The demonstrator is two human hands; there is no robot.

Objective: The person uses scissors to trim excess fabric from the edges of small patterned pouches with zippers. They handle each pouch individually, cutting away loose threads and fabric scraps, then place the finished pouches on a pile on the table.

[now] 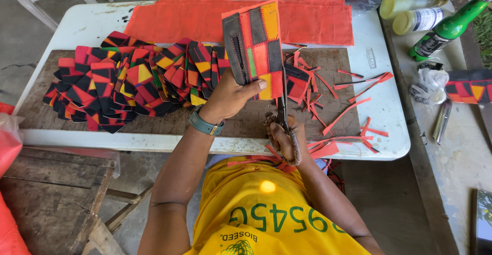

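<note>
My left hand (229,97) holds up a stitched patchwork piece (254,42) of red, orange, yellow, green and black panels, gripping its lower edge with the thumb on top. A grey watch sits on that wrist. My right hand (285,138) grips a pair of scissors (283,106), whose blades point up along the right edge of the patchwork piece. Both hands are over a worn wooden board (246,124) on a white plastic table (382,106).
A large heap of patchwork pieces (128,78) covers the board's left. Red trimmed strips (348,106) lie scattered to the right. Orange-red fabric (205,19) lies at the back. Bottles (435,17) stand far right. A wooden stool (56,193) is lower left.
</note>
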